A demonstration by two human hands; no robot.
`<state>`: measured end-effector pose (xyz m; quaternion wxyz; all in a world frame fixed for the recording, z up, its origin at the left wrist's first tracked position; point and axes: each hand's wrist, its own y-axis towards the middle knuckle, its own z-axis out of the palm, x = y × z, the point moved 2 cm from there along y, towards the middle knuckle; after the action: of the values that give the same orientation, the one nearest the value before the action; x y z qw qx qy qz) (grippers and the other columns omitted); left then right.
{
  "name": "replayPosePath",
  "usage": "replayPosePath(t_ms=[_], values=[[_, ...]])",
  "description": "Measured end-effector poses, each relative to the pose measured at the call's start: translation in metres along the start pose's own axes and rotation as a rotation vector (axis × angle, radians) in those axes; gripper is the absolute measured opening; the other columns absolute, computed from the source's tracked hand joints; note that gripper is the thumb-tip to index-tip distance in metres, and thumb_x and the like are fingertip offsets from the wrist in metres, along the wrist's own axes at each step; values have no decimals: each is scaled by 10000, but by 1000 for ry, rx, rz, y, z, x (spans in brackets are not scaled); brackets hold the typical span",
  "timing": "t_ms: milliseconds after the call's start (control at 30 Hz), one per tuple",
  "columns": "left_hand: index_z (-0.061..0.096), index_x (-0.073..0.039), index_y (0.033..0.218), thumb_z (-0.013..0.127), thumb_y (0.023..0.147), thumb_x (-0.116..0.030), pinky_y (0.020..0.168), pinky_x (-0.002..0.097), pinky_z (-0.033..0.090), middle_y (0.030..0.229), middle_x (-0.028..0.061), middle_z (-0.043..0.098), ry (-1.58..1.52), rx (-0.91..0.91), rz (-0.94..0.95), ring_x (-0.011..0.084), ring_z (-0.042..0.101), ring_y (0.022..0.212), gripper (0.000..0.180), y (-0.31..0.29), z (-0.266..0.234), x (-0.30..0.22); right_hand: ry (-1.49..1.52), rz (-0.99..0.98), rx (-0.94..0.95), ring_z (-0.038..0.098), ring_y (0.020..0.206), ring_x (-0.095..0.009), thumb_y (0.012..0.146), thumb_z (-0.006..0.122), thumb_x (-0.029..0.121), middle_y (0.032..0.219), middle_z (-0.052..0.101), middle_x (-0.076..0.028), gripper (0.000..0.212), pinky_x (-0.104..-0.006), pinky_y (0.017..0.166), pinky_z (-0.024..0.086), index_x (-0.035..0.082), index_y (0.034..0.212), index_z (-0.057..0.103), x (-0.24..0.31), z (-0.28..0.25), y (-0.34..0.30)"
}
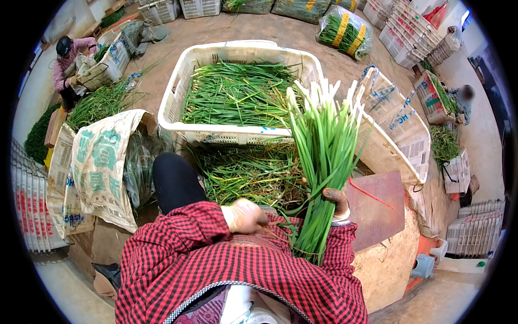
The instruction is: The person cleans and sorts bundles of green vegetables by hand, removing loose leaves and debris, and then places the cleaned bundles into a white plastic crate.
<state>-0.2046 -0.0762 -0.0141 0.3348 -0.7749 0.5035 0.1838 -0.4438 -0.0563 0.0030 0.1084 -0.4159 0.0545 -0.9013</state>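
A thick bunch of garlic chives (326, 146) stands almost upright in front of my right side, white stalk ends up and green leaves hanging down to my lap. My right hand (338, 201) is wrapped round its middle. To the left, in front of my chest, my left hand (248, 216) looks curled, but motion blurs its fingers; thin brownish wisps show beside it. Loose, partly yellowed chives (248, 178) are heaped just beyond my hands. Behind that heap is a white plastic crate (226, 128) with chives laid flat inside.
A reddish-brown board (377, 210) with a red strip (372, 194) lies at right. Crates lined with printed sacking (105, 162) stand on both sides. Two people work farther off, at left (73, 65) and right (465, 105). A wrapped chive bale (345, 32) lies at the back.
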Motion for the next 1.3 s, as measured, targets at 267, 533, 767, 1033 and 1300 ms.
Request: replayPosePath(t_ms=[267,533,767,1033,1300], values=[[160,-107,1431,680,752,-185,816,343,486,884,88,633,-311,-928,-15,199,609,805,859,8,-65,87,150,56,165,607,689,-248,651,662,131,1114,516,-286,761,-307,561,548,-39,1312,325,-1,-6,-17],[416,-103,1306,553,858,-78,695,362,501,772,80,608,8,-470,-198,210,586,729,469,42,-91,33,165,74,229,614,782,-314,664,708,118,1156,498,-340,790,-370,642,538,-30,1336,320,-13,16,-29],[585,-25,1107,549,868,-90,810,286,481,976,91,627,-601,-947,267,159,589,882,250,28,-66,76,102,152,222,632,792,-270,700,694,129,1184,505,-305,715,-352,631,552,-48,1308,360,-5,0,-35],[595,14,1075,652,828,-149,509,185,378,679,-45,566,-992,-904,-154,19,459,566,301,9,-126,19,84,164,228,538,1085,-366,736,624,77,1274,426,-303,718,-387,765,544,-51,1350,274,-12,20,-29],[615,-10,990,587,877,-143,563,197,422,766,-1,605,-1495,-606,-18,79,520,585,177,31,-116,33,-59,291,187,594,938,-257,701,718,188,1208,519,-234,741,-343,712,524,-40,1311,367,-19,5,-29]])
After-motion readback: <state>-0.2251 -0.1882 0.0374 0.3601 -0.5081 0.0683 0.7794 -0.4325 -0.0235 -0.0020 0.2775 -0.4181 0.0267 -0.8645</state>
